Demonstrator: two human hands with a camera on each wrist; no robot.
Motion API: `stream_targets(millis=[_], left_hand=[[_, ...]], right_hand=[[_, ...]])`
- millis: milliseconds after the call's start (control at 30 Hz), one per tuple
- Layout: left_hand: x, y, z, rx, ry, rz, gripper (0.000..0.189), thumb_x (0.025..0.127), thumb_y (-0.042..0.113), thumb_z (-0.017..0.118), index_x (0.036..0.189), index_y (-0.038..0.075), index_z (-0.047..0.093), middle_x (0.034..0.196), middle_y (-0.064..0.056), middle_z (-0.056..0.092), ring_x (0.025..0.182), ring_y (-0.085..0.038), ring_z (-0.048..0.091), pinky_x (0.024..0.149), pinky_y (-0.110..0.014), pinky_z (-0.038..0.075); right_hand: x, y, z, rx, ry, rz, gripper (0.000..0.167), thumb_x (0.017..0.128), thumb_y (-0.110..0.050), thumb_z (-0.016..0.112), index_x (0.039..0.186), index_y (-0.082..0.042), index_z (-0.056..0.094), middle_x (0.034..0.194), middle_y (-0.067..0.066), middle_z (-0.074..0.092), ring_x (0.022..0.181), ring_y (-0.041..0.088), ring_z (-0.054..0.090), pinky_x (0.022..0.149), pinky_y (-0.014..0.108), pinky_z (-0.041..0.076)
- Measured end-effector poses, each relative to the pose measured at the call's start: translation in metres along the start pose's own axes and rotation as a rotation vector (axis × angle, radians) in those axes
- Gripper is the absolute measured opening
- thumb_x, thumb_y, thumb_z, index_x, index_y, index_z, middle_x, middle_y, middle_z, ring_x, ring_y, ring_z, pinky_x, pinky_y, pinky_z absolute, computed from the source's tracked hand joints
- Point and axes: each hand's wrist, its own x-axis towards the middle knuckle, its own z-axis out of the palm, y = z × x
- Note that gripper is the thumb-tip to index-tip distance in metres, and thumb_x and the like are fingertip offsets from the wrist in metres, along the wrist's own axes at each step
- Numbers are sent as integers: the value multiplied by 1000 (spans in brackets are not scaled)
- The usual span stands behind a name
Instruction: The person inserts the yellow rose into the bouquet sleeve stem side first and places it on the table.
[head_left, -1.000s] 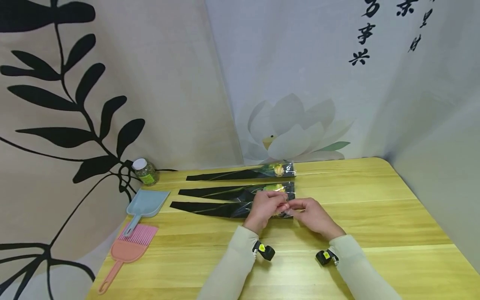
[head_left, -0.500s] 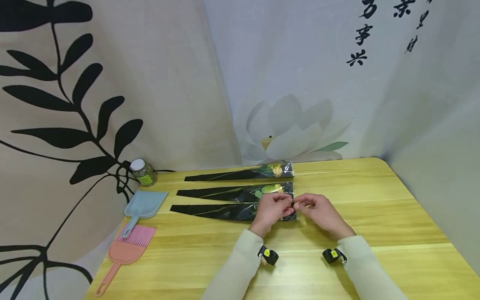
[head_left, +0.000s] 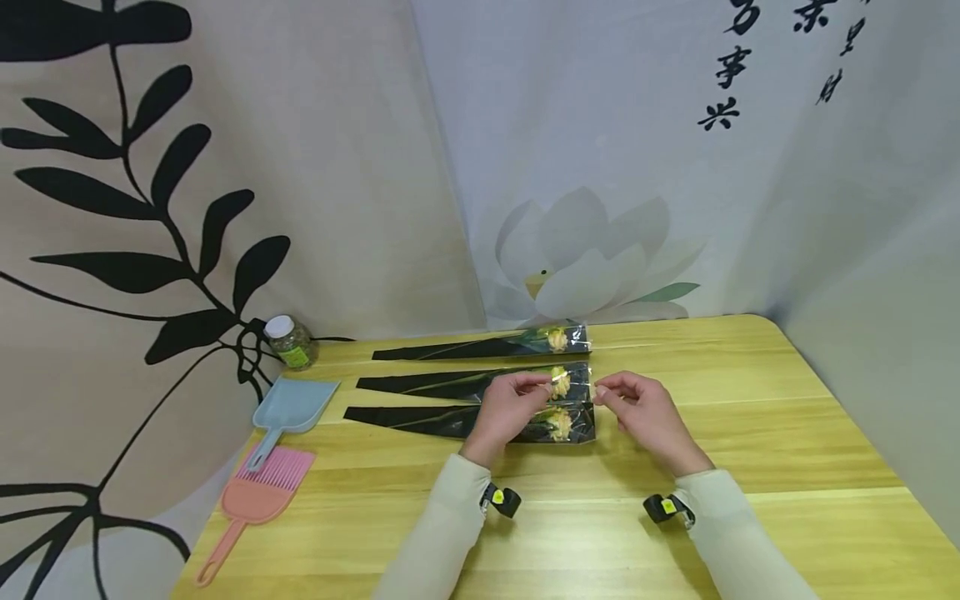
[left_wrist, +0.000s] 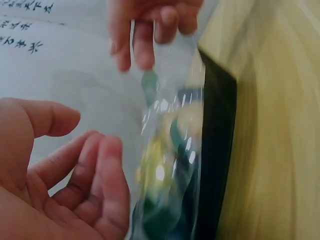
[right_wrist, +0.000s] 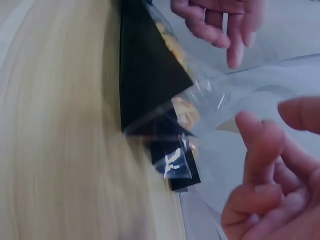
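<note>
Three single yellow flowers in black-and-clear wrapping sleeves lie side by side on the table, heads to the right: a far flower (head_left: 557, 339), a middle flower (head_left: 560, 382) and a front flower (head_left: 560, 423). My left hand (head_left: 510, 408) hovers over the front and middle sleeves, just left of the blooms, covering part of both. A gap shows between its thumb (left_wrist: 62, 120) and fingers in the left wrist view. At the sleeves' right ends is my right hand (head_left: 647, 412), its thumb and fingers apart and bent, holding nothing in the right wrist view.
A blue dustpan (head_left: 296, 406) and a pink brush (head_left: 258, 500) lie at the table's left edge, the dustpan handle overlapping the brush. Behind them stands a white-lidded jar (head_left: 292, 343). Printed cloth hangs along the table's back (head_left: 675, 320).
My hands, earlier together at the front sleeve's right end, have separated. The left hand moved left, uncovering the front bloom; the right moved slightly right and up. The front sleeve has shifted slightly right.
</note>
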Motion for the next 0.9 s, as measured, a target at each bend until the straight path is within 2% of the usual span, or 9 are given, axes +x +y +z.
stream_targets(millis=[100, 200, 300, 433, 567, 667, 800, 900], left_hand=[[-4, -3, -16, 121, 15, 43, 30, 101, 29, 73, 126, 15, 79, 109, -1, 77, 100, -18, 71, 85, -37, 60], [-7, -10, -30, 205, -2, 88, 31, 101, 30, 74, 128, 15, 77, 117, -4, 76, 108, -21, 70, 90, -42, 61], [-11, -17, -43, 287, -33, 130, 35, 101, 31, 75, 132, 14, 75, 128, -6, 73, 118, -27, 68, 96, -47, 60], [-14, -26, -55, 354, -73, 129, 41, 98, 35, 78, 135, 17, 73, 139, -3, 68, 132, -31, 62, 108, -55, 53], [-15, -32, -62, 405, -98, 112, 42, 95, 36, 81, 133, 22, 74, 145, -2, 65, 141, -33, 56, 117, -63, 42], [-13, -37, -65, 460, -97, 118, 41, 92, 36, 84, 130, 24, 76, 144, -1, 66, 141, -34, 56, 115, -68, 35], [-12, -42, -68, 528, -87, 134, 37, 91, 35, 86, 127, 26, 78, 139, -1, 69, 137, -33, 59, 108, -71, 32], [-11, -44, -67, 561, -88, 134, 35, 91, 35, 86, 124, 28, 78, 137, 0, 70, 135, -32, 61, 106, -69, 32]], right_hand=[[-1, -4, 1, 41, 55, 18, 36, 106, -34, 67, 123, -2, 70, 115, 20, 77, 67, 20, 63, 61, 29, 57], [-2, -7, 2, 79, 108, 35, 35, 105, -35, 68, 121, -4, 71, 116, 20, 77, 69, 21, 66, 65, 31, 59], [-1, -9, 4, 99, 127, 41, 38, 105, -36, 69, 122, -2, 70, 116, 19, 77, 73, 23, 68, 67, 29, 60], [1, -8, 8, 102, 132, 52, 40, 105, -35, 69, 123, 1, 69, 117, 21, 76, 75, 25, 69, 67, 27, 60], [3, -3, 11, 78, 133, 93, 41, 104, -38, 69, 120, 0, 70, 115, 20, 76, 76, 26, 68, 68, 30, 60], [5, 1, 16, 40, 126, 136, 41, 103, -44, 70, 113, -4, 72, 109, 17, 77, 74, 25, 67, 64, 31, 58], [6, 3, 22, -29, 107, 173, 47, 97, -55, 73, 104, -9, 74, 97, 10, 77, 68, 21, 62, 56, 30, 51], [5, 3, 26, -101, 97, 171, 52, 93, -61, 75, 100, -10, 76, 91, 7, 75, 67, 20, 59, 58, 31, 49]])
